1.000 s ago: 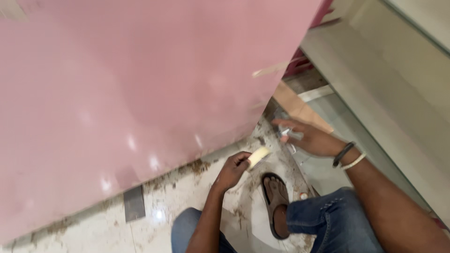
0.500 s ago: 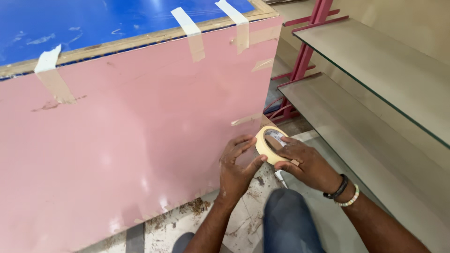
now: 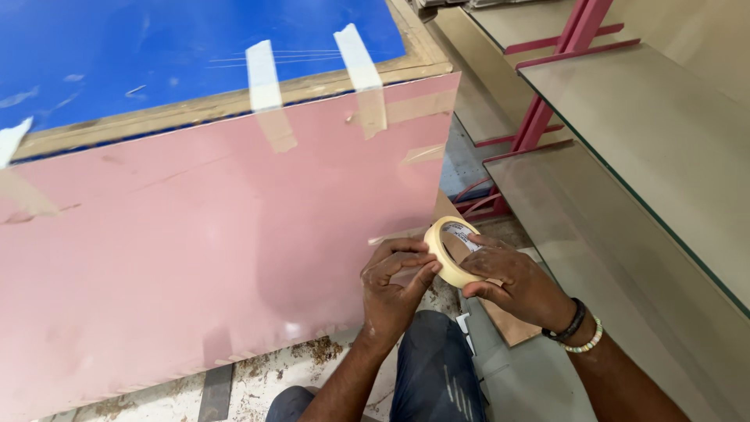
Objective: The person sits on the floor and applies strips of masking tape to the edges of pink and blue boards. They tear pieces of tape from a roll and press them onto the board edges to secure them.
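Pink panel [image 3: 219, 258]: upright, several tape strips [image 3: 266, 86] already bridging its top edge.
Left hand [image 3: 398, 285]: fingertips pinching the roll's loose end.
Tape roll [image 3: 449, 252]: at the panel's lower right corner.
Right hand [image 3: 519, 285]: gripping the roll; strip not yet applied.

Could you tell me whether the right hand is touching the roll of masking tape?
Touching. The head view shows the right hand with fingers wrapped around the roll of masking tape, while the left hand pinches at the roll's edge.
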